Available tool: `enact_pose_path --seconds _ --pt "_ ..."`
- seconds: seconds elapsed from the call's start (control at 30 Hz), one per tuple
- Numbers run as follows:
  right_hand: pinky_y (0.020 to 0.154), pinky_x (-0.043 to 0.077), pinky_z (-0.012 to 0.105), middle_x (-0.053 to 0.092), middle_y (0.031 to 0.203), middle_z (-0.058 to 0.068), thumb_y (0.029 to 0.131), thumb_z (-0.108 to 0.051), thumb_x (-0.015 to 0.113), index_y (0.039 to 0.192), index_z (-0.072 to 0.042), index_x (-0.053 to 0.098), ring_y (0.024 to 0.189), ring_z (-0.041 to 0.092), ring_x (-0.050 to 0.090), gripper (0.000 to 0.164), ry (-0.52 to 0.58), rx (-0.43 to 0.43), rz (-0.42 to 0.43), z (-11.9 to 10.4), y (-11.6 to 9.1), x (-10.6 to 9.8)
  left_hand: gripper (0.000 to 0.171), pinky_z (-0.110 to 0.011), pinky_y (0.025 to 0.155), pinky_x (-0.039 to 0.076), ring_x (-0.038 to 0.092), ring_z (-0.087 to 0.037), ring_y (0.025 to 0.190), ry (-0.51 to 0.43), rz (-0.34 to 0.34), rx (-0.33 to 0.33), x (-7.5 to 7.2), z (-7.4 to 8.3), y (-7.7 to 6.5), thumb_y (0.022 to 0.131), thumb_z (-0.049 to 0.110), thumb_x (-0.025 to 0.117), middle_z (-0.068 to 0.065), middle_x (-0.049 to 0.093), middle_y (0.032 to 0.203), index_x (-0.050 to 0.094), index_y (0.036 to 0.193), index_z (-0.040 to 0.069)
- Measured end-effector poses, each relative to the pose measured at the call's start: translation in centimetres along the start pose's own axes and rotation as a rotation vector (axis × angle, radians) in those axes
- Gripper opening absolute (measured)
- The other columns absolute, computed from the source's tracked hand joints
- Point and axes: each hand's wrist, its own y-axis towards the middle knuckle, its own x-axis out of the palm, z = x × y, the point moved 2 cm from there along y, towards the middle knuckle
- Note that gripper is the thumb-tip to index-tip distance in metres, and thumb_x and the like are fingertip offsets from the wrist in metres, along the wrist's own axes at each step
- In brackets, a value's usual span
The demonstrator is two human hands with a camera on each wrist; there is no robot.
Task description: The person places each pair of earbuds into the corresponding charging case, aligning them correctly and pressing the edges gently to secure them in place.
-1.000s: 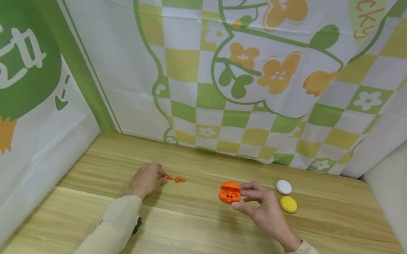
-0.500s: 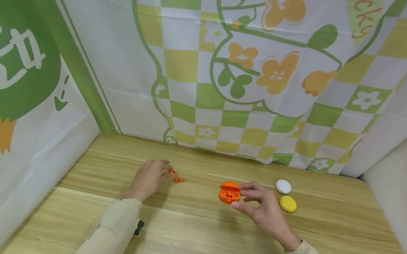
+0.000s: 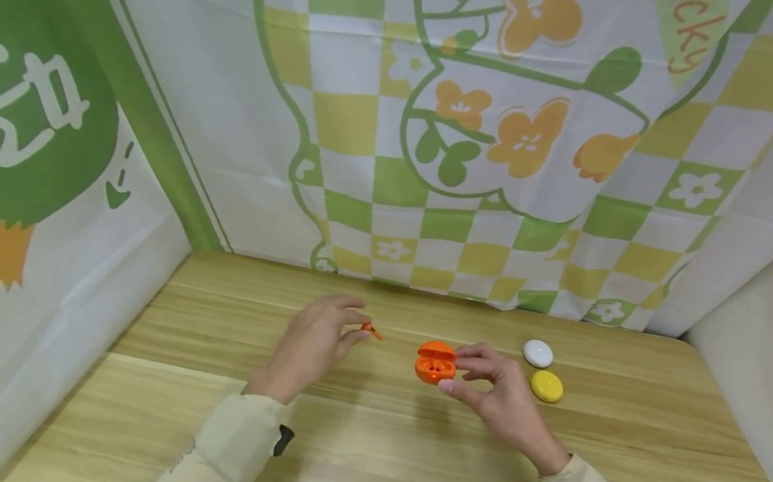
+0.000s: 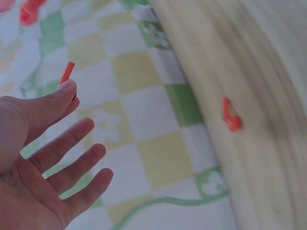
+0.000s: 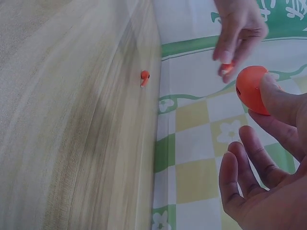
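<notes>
Between thumb and index finger, my left hand (image 3: 312, 343) pinches an orange earbud (image 3: 373, 331), its stem (image 4: 67, 74) poking out past the thumb in the left wrist view. The other three fingers are spread and hold nothing. My right hand (image 3: 507, 403) grips a rounded orange earbud case (image 3: 435, 369) by its right side, lid raised and hollows facing the head camera. The earbud is a short way left of the case. A second orange earbud (image 4: 232, 120) lies on the wooden table in both wrist views; the left hand hides it in the head view.
A white round case (image 3: 538, 353) and a yellow round case (image 3: 546, 386) lie on the table (image 3: 363, 458) just beyond the right hand. A patterned cloth (image 3: 431, 222) hangs along the table's back edge, with more cloth at the left side.
My left hand has picked one earbud up off the table and carried it to the right, nearer the case. The right hand and the open case have stayed almost still.
</notes>
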Motion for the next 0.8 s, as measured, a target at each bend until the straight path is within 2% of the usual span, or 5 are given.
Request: enact_pose_path --seconds 0.2,0.3,0.53,0.8 --pt "0.078 0.052 0.045 0.062 0.107 0.012 0.076 -0.003 0.076 0.099 0.003 0.071 0.098 0.026 0.059 0.024 -0.002 -0.016 0.011 0.0 0.0 0.1 0.019 -0.038 0.092 0.045 0.057 -0.021 0.108 0.009 0.072 0.148 -0.9 2.7 0.2 0.076 0.020 0.078 -0.003 0.065 0.112 0.075 0.094 0.014" --pt "0.078 0.052 0.045 0.062 0.107 0.012 0.076 -0.004 0.076 0.099 0.003 0.071 0.099 0.026 0.059 0.024 -0.004 -0.016 0.010 0.1 0.1 0.1 0.018 -0.038 0.093 0.044 0.056 -0.020 0.110 0.014 0.091 0.192 -1.0 3.8 0.1 0.078 0.022 0.077 -0.002 0.064 0.115 0.075 0.095 0.016" --pt "0.078 0.052 0.046 0.062 0.107 0.012 0.077 -0.004 0.075 0.099 0.002 0.071 0.099 0.026 0.058 0.023 0.003 -0.024 -0.001 0.1 0.1 0.2 0.016 -0.042 0.097 0.040 0.051 -0.022 0.116 0.030 0.099 0.264 -0.7 5.4 0.1 0.081 0.023 0.074 -0.002 0.060 0.123 0.075 0.096 0.018" --pt "0.078 0.051 0.047 0.063 0.106 0.011 0.077 -0.004 0.075 0.099 0.001 0.072 0.101 0.026 0.057 0.022 0.017 -0.028 -0.003 0.0 0.2 0.2 0.016 -0.041 0.098 0.039 0.048 -0.022 0.120 0.092 0.086 0.327 -0.2 6.3 0.2 0.082 0.023 0.072 -0.002 0.058 0.126 0.074 0.098 0.019"
